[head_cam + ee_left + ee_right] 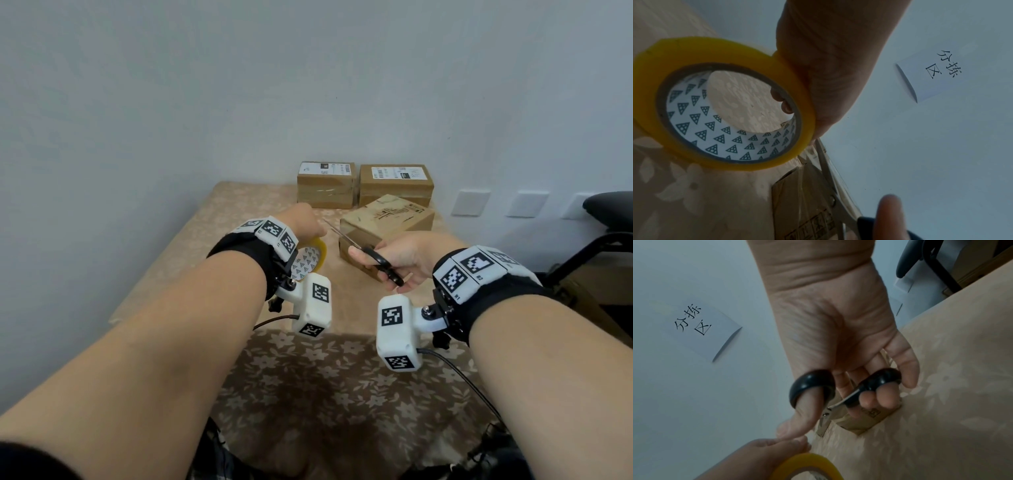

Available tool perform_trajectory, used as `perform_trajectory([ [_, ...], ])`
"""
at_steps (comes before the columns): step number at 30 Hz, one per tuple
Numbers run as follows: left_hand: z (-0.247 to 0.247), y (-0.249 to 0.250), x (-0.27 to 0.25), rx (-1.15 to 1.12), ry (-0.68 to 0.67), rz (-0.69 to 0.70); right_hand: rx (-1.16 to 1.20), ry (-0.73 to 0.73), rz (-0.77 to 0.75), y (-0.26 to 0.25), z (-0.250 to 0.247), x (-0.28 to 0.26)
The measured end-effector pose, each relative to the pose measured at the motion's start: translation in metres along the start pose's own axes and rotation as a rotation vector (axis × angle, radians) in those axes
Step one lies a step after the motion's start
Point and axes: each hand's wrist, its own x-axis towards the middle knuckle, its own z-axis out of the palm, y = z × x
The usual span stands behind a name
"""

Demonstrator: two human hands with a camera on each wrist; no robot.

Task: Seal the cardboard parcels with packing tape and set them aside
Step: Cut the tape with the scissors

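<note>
My left hand (301, 222) grips a yellow roll of packing tape (311, 255) above the table; in the left wrist view its fingertips curl inside the roll (723, 104). My right hand (400, 260) holds black-handled scissors (373, 255), thumb through one loop (812, 386), fingers through the other. The blades (339, 234) point left toward my left hand, and they look nearly closed. A cardboard parcel (387, 226) lies tilted just behind the scissors, with clear tape on its near side (807, 194). Two more parcels (325, 185) (395, 185) stand side by side against the wall.
The table carries a beige flowered cloth (308, 370). A paper sign with characters (701, 326) hangs on the wall. A dark chair (609, 219) stands at the right, beside the table edge. Wall sockets (469, 202) sit low on the wall.
</note>
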Motion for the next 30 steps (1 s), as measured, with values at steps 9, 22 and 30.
perform_trajectory([
  [9,0.0,0.0,0.0,-0.014,0.03,-0.029,-0.002,0.046,-0.099,-0.001,-0.001,0.0],
  [22,0.001,0.004,-0.003,-0.027,0.027,-0.043,-0.072,0.068,-0.133,0.004,-0.007,0.001],
  [30,0.002,0.005,-0.007,0.001,0.022,-0.038,-0.107,0.1,-0.176,0.007,-0.009,0.005],
])
